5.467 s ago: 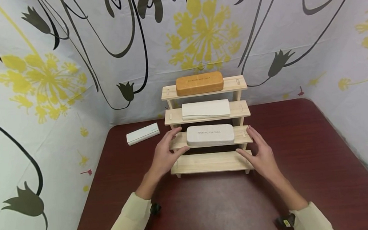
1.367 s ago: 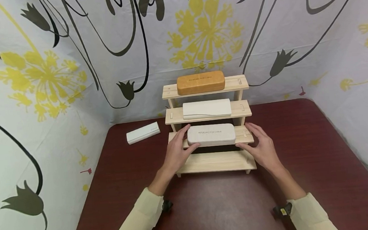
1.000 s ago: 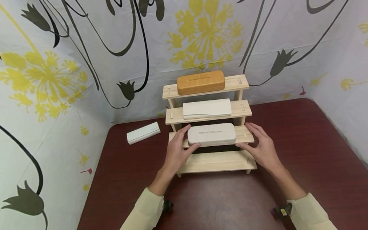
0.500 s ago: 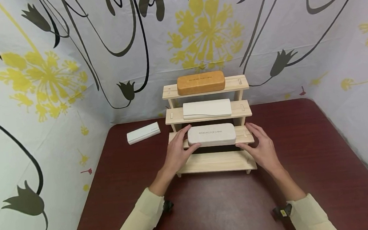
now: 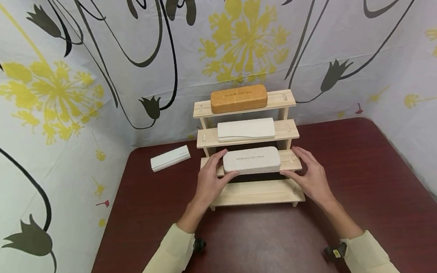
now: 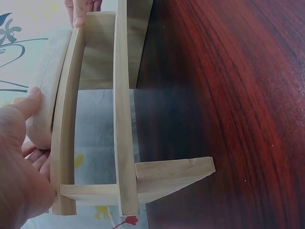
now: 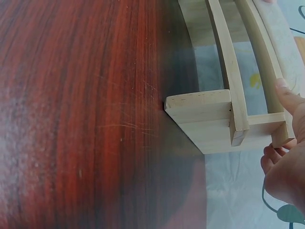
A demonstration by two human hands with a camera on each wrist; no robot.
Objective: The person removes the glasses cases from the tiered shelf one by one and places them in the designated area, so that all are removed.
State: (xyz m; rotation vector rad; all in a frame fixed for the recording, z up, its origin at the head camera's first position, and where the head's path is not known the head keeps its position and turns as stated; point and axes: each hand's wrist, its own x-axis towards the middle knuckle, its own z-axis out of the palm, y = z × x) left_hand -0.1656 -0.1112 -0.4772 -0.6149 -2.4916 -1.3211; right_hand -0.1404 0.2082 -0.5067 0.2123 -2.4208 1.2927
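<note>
An off-white glasses case (image 5: 251,161) with printed lettering lies on the second tier from the bottom of a wooden stepped rack (image 5: 262,192). My left hand (image 5: 208,180) holds the case's left end, its thumb along the front; the left wrist view shows the same thumb (image 6: 32,98) pressed on the case. At the other side, my right hand (image 5: 311,179) grips the right end of that tier. In the right wrist view its thumb (image 7: 286,95) lies on the shelf's front edge and its fingers (image 7: 272,157) curl beneath.
Higher up the rack sit a white flap case (image 5: 245,129) and, on top, an orange-brown case (image 5: 238,98). A slim white case (image 5: 170,158) lies on the dark red table (image 5: 259,245) at the left. Patterned cloth (image 5: 212,67) surrounds the back and sides.
Since the oldest frame, my left hand has moved right from the shelf's end onto the case, and my right hand has drawn in to the shelf. Over the last second both stay still.
</note>
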